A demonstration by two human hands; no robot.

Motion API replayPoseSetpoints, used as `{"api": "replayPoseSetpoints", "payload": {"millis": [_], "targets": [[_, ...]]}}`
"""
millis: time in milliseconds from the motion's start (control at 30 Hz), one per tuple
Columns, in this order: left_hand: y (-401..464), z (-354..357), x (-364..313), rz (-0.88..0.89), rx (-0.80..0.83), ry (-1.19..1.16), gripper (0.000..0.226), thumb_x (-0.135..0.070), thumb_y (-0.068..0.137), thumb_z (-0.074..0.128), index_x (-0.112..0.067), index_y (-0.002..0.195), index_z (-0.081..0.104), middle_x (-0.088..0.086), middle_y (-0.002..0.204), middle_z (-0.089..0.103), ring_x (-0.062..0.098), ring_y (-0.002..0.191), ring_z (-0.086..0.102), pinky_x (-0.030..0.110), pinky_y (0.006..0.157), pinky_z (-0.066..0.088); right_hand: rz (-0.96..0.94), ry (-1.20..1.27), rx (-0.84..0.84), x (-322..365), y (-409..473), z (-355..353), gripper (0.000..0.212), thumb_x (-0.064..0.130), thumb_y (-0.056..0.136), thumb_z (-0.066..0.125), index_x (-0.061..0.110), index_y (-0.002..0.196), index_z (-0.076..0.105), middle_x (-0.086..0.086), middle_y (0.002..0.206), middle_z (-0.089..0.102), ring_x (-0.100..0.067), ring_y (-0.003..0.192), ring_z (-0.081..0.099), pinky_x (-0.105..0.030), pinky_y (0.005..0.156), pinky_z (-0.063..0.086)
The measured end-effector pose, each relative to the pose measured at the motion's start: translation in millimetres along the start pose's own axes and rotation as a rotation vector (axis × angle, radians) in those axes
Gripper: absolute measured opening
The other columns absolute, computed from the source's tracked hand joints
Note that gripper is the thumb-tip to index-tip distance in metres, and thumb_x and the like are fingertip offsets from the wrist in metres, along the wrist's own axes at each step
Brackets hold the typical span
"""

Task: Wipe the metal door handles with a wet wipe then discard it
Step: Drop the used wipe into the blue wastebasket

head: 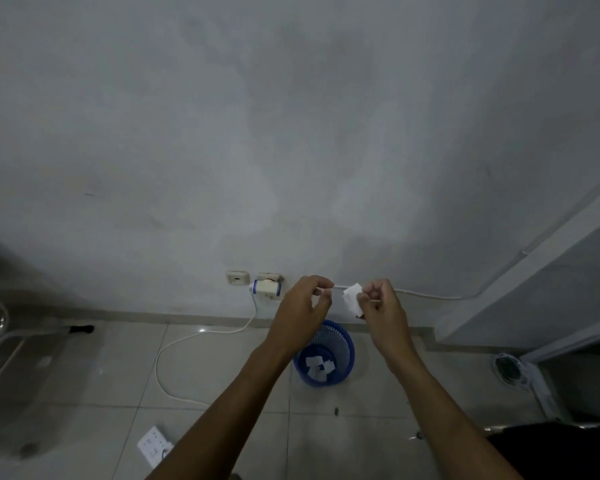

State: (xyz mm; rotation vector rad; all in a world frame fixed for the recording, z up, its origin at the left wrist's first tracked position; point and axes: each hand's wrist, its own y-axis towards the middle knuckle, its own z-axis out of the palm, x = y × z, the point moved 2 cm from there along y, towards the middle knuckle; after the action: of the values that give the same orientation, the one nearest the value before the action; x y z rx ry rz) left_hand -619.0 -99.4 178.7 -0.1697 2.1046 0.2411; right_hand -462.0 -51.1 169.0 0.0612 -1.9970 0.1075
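Observation:
A small white wet wipe (353,299) hangs from the fingertips of my right hand (381,303), which pinches it above the floor. My left hand (307,306) is raised beside it, a little to the left, with its fingers loosely curled and holding nothing. Directly below both hands stands a blue mesh waste basket (340,337) on the tiled floor, with several used white wipes lying in it. No door handle is in view.
A wall socket with a white plug (265,287) sits low on the grey wall, its cable (174,351) looping across the floor to a power strip (155,445). A door frame (534,289) runs along the right. A chair leg (0,327) is at left.

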Motion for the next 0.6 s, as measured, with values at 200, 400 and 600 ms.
{"api": "replayPoseSetpoints", "payload": {"millis": [200, 400, 600], "targets": [[22, 57, 105, -0.003, -0.001, 0.017, 0.019, -0.022, 0.098, 0.05, -0.02, 0.115, 0.059, -0.005, 0.118, 0.059, 0.006, 0.103, 0.054, 0.02, 0.087, 0.044, 0.069, -0.057, -0.004, -96, 32, 56, 0.01, 0.008, 0.091, 0.055, 0.018, 0.09, 0.055, -0.004, 0.09, 0.063, -0.021, 0.079, 0.06, -0.023, 0.06, 0.048], [38, 111, 196, -0.016, 0.04, 0.157, 0.025, -0.024, 0.098, 0.052, -0.016, 0.12, 0.058, 0.002, 0.124, 0.059, 0.015, 0.114, 0.052, 0.016, 0.089, 0.033, 0.05, -0.051, 0.016, -183, 42, 100, 0.014, 0.008, 0.091, 0.06, 0.02, 0.088, 0.054, 0.001, 0.086, 0.061, -0.011, 0.076, 0.056, -0.009, 0.054, 0.041], [39, 172, 279, 0.066, 0.087, 0.317, 0.027, -0.028, 0.098, 0.051, -0.014, 0.119, 0.058, 0.005, 0.121, 0.059, 0.02, 0.11, 0.053, 0.023, 0.088, 0.038, 0.041, -0.136, -0.013, -275, 49, 140, 0.012, 0.008, 0.093, 0.056, 0.02, 0.097, 0.056, -0.001, 0.096, 0.062, -0.006, 0.078, 0.056, -0.005, 0.054, 0.04]]}}
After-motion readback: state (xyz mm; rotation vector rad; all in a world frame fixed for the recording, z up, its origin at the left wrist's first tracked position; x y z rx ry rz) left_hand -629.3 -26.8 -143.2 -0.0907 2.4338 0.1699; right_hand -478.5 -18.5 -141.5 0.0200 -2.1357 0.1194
